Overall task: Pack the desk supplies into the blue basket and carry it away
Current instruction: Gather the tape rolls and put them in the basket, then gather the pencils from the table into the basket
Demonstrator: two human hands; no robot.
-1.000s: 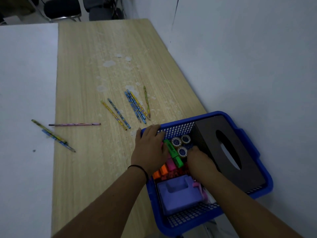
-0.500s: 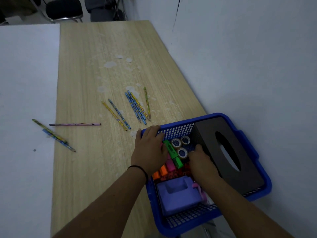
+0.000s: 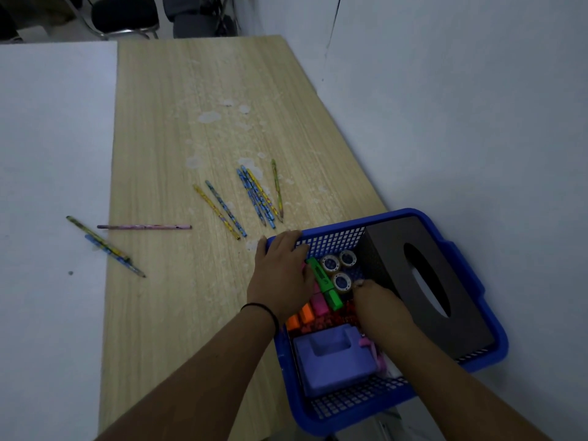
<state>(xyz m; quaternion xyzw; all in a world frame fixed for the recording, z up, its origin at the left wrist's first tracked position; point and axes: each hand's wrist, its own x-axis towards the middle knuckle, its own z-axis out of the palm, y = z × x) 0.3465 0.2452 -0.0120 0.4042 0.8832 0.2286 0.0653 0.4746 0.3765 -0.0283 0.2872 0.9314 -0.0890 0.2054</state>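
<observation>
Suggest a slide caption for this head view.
Both hands reach into the blue basket among markers and tape rolls; pencils remain on the desk.

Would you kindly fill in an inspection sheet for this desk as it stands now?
Surface: wooden desk with pale blotches; a white table abuts its left side.
Job's things: blue basket at the desk's near right corner holds a dark tissue box, three tape rolls, a green highlighter, pink and orange ones, and a purple holder. Nine pencils lie outside it, some on the white table.
Clutter: nothing seen.
Grippers: left hand rests on the basket's far left corner; right hand is inside, fingers hidden.
Cables: nothing seen.
Surroundings: grey wall on the right; black chairs beyond the desk.
</observation>
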